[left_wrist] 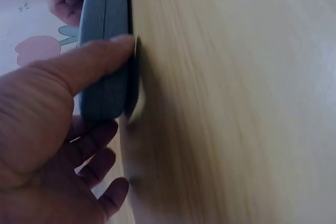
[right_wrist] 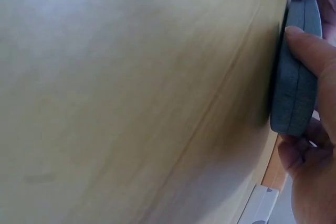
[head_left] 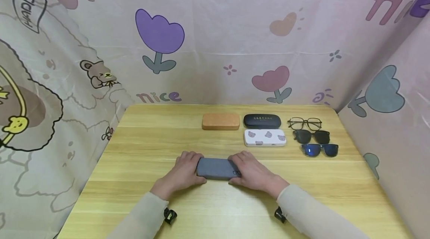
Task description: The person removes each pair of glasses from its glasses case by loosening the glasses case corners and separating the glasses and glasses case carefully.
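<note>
A grey-blue glasses case (head_left: pixel 215 168) with a small glasses print near its right end lies lengthwise in front of me, its lid closed. My left hand (head_left: pixel 184 171) grips the left end, thumb on the near side and fingers over the far side. At the other end, my right hand (head_left: pixel 253 171) holds the case the same way, partly covering the print. In the left wrist view the thumb lies across the seam of the case (left_wrist: pixel 102 98). The right wrist view shows the case (right_wrist: pixel 294 90) low over the wooden tabletop, its seam closed.
Behind the hands stand a tan case (head_left: pixel 220 121), a black case (head_left: pixel 262 121) and a white bear-print case (head_left: pixel 264 137). To their right lie clear glasses (head_left: pixel 304 118), dark sunglasses (head_left: pixel 303 136) and blue-lensed sunglasses (head_left: pixel 313 150). Patterned curtains (head_left: pixel 215 18) enclose the wooden table (head_left: pixel 141 134).
</note>
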### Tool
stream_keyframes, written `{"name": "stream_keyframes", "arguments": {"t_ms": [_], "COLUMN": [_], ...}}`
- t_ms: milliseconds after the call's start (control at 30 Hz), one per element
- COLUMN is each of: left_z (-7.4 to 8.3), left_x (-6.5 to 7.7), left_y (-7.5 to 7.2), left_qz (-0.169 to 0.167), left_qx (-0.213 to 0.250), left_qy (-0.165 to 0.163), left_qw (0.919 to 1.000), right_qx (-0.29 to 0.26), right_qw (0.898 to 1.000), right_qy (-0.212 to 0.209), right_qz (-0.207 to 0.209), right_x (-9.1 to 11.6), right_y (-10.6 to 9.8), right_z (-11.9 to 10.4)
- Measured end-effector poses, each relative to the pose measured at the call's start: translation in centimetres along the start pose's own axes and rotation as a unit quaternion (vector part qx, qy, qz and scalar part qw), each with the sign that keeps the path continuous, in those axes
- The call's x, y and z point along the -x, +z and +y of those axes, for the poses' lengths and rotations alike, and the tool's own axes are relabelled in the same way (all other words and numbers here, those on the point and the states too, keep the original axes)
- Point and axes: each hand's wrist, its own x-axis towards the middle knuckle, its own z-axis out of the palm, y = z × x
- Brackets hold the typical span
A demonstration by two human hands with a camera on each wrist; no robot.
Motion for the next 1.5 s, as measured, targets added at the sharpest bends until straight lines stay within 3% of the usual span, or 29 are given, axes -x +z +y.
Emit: {"name": "stream_keyframes", "arguments": {"t_ms": [267, 500, 767, 900, 1133, 1500], "left_z": [-0.7, -1.0, -1.2, -1.3, -1.8, -1.9], "left_x": [-0.2, -0.2, 0.1, 0.4, 0.8, 0.9], "left_y": [0.0, 0.1, 0.3, 0.6, 0.9, 0.3], "left_qz": [-0.011, -0.009, -0.009, -0.007, 0.006, -0.004], "left_qx": [-0.028, -0.03, -0.019, -0.018, -0.045, -0.067], "left_qy": [0.049, 0.049, 0.043, 0.037, 0.056, 0.061], "left_qw": [0.9984, 0.9983, 0.9989, 0.9991, 0.9974, 0.9959], "right_qx": [-0.037, 0.034, 0.018, 0.049, 0.117, 0.151], "right_qw": [0.999, 0.999, 1.0, 0.999, 0.99, 0.977], "right_qy": [-0.01, -0.017, -0.002, -0.015, -0.043, -0.066], "right_qz": [-0.019, -0.016, -0.014, 0.004, 0.07, 0.134], "right_x": [0.3, 0.5, 0.9, 1.0, 1.3, 1.4], "right_y": [-0.4, -0.3, -0.2, 0.0, 0.5, 1.2], "right_z": [0.3, 0.3, 0.0, -0.1, -0.2, -0.3]}}
